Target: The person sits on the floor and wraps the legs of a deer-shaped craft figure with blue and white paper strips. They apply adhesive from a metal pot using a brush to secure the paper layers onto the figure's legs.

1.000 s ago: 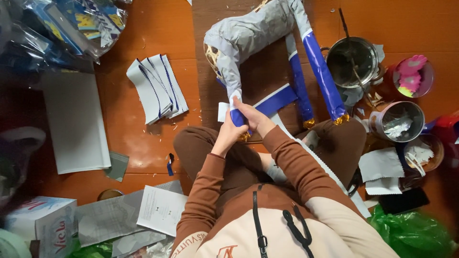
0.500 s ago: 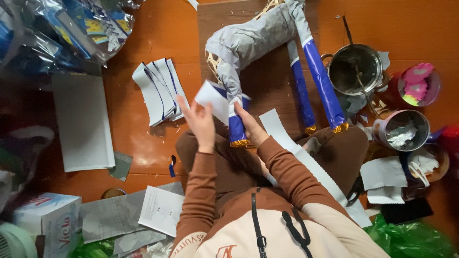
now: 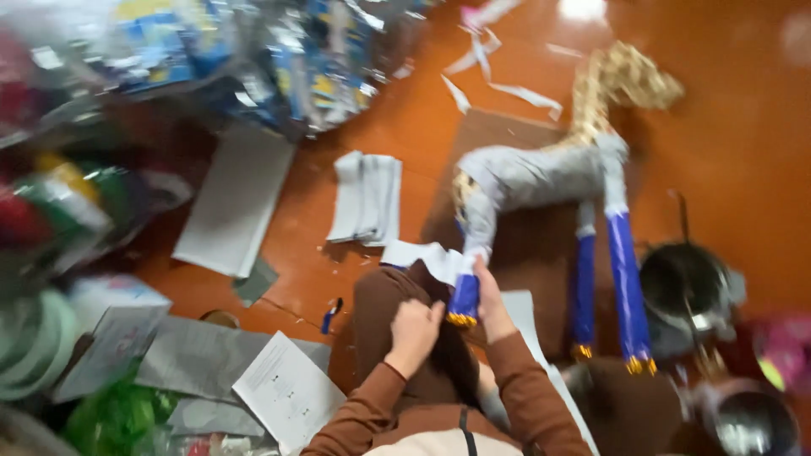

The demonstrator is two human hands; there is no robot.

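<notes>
We see two hands at work on one paper horse figure (image 3: 541, 173), which lies on its side on a brown cardboard sheet (image 3: 473, 135) laid on the orange floor (image 3: 726, 135). The right hand (image 3: 490, 300) is closed around the lower end of one blue-wrapped leg (image 3: 465, 297), just above its gold foot. The left hand (image 3: 414, 329) sits just left of that leg, fingers curled in a loose fist; we cannot tell whether it grips anything. A strip of white paper (image 3: 422, 256) hangs off the same leg, just left of it.

The figure has a grey taped body and a bare straw-coloured head and neck. We count three blue legs in view: the held one and two more (image 3: 625, 279) to its right, each ending in a gold tip.

Left of the figure lies one stack of grey paper strips (image 3: 367, 198), and further left one large grey sheet (image 3: 232, 203). Below and left of the held leg, one printed white sheet (image 3: 287, 388) rests on more grey paper, with one small blue object (image 3: 331, 315) between that sheet and the leg. Right of the figure stand two metal pots (image 3: 688, 291), one nearer and one at the lower corner. Above the figure lie several loose white scraps (image 3: 490, 76). The view is blurred, so the clutter at far left stays unclear.
</notes>
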